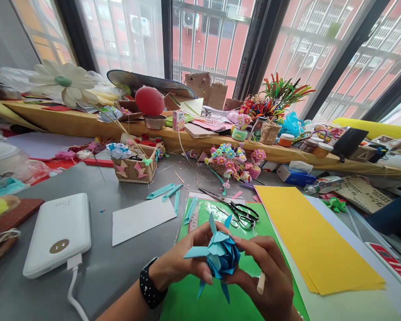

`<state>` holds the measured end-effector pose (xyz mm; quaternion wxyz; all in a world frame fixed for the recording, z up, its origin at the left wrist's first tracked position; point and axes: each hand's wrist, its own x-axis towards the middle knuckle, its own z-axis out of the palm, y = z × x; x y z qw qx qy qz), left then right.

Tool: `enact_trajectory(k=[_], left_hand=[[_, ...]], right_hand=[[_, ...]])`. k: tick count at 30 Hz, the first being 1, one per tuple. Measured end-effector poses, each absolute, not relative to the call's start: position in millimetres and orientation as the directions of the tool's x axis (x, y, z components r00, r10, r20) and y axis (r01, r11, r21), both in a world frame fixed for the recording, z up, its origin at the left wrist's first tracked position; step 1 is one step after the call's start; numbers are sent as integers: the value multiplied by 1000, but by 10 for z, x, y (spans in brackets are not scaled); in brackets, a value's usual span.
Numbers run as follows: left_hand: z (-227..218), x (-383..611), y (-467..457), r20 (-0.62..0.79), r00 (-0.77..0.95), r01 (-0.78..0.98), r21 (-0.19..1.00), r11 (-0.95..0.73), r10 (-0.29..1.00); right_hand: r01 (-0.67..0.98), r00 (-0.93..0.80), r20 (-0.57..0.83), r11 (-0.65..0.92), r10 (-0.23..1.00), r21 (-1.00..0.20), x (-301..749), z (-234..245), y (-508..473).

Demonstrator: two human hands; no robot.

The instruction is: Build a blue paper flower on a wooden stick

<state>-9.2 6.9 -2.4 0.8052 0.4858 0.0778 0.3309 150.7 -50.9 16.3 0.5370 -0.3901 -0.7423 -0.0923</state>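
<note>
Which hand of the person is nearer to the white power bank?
Left. The left hand holds the near side of the blue paper flower, right of the white power bank; the right hand is farther, at the flower's opposite side.

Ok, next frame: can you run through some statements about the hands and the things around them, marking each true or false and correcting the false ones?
1. The left hand and right hand both hold the blue paper flower. True.
2. The black-handled scissors are in the right hand. False: they lie beyond the hands.
3. A pale rod shows at the right hand. True.
4. The dotted band is worn on the right arm. False: it is on the left.
5. The yellow paper lies left of the flower. False: it lies to the right.
6. A cable is plugged into the white device. True.
</note>
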Motion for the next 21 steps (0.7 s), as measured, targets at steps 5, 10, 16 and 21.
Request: enact_trajectory(k=[5,10,16,21], left_hand=[[-45,-83,84,210,779,-468,822,325,591],[-9,-89,67,193,761,-464,830,311,620],[9,-87,66,198,762,-454,842,290,617],[-24,-102,102,234,789,-451,848,277,568]], right_hand=[[687,-128,853,665,507,-292,1507,136,-509],[696,-128,863,664,489,-273,1508,141,-501],[723,-121,897,657,425,-214,1485,195,-509],[729,-125,901,654,415,-201,1464,193,-517]])
